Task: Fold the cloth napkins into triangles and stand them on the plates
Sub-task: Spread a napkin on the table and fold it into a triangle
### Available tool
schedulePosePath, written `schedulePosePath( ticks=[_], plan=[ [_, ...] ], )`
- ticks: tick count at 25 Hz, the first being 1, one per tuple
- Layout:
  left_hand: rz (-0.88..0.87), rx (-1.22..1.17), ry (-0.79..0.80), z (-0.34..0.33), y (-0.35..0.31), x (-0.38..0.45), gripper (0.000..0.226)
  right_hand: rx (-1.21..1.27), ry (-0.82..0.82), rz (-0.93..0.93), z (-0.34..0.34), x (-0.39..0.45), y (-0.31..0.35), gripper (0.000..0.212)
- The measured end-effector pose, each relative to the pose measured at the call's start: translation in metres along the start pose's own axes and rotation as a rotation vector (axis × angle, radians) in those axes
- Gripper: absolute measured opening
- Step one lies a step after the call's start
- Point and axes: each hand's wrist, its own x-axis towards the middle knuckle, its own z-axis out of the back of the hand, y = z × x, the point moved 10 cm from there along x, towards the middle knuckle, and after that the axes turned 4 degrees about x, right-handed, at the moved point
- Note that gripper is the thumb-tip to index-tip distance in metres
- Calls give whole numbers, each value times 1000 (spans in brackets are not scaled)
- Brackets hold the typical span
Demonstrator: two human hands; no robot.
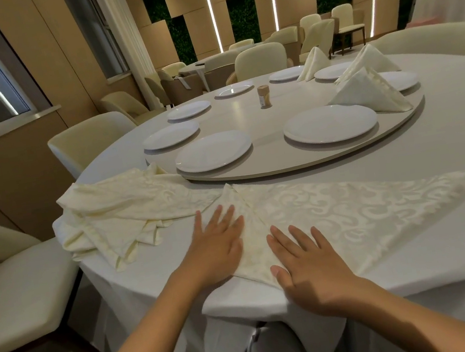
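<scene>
Heap of unfolded napkins [116,218] lies at the tabletop's [464,245] near-left edge, crumpled, one over another; soft, light, limp damask, prob. slides a bit on the tablecloth, so best taken by a corner or hem rather than mid-cloth; just right of it the left hand [216,246] lies flat, fingers straight & spread, pressing the left flap of the napkin being folded [352,211]; that flap is turned in toward the centre line, peak pointing at the lazy susan [284,164]; right hand [306,264] also flat & released, palm down on the near point at the tabletop's near edge, gripping nothing; the right wing of the napkin runs out long toward the right edge, not yet folded in; judgement: cloth holds a crease only if pressed along the fold, so pinch the far right tip & bring it over while one palm pins the centre; containers: on the lazy susan's rim, near-left plate [212,151] & near-right plate [329,124] are bare, as are the plates further left & at the back; toward the right rim two folded napkins [370,93] stand as triangles beside plates, one more at the back; whether they sit on plates I can't tell; small jar [263,96] near the middle, contents unclear.
</scene>
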Motion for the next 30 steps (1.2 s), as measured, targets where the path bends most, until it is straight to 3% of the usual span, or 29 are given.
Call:
schedulePosePath(
  ticks=[2,3,5,9,13,16,19,22,25,27,30],
  plan=[
    [-160,-128,35,2,-32,13,50,-9,0,8,1,1,1,82],
    [-195,-161,63,-2,-38,20,49,-12,4,1,1,1,1,81],
    [-170,-171,73,-9,-29,39,51,-12,12,-14,0,2,-1,68],
    [-62,-140,25,-12,1,74,54,-27,0,8,-1,2,2,96],
    [-60,-165,13,-9,11,98,55,12,-21,21,2,1,3,95],
    [-94,-188,6,-2,7,101,53,41,-29,25,7,-3,5,107],
    [-86,-243,-116,16,-1,90,48,57,-73,20,7,-2,2,88],
    [9,-269,-206,34,-5,62,46,40,-100,16,5,-1,-1,89],
    [53,-280,-75,17,-22,27,49,39,-116,9,5,-1,-2,94],
    [53,-258,22,-5,-33,10,52,94,-115,-9,8,-3,-4,80],
    [36,-167,21,-17,-38,4,55,228,-146,37,24,-11,-11,63]
  ],
)
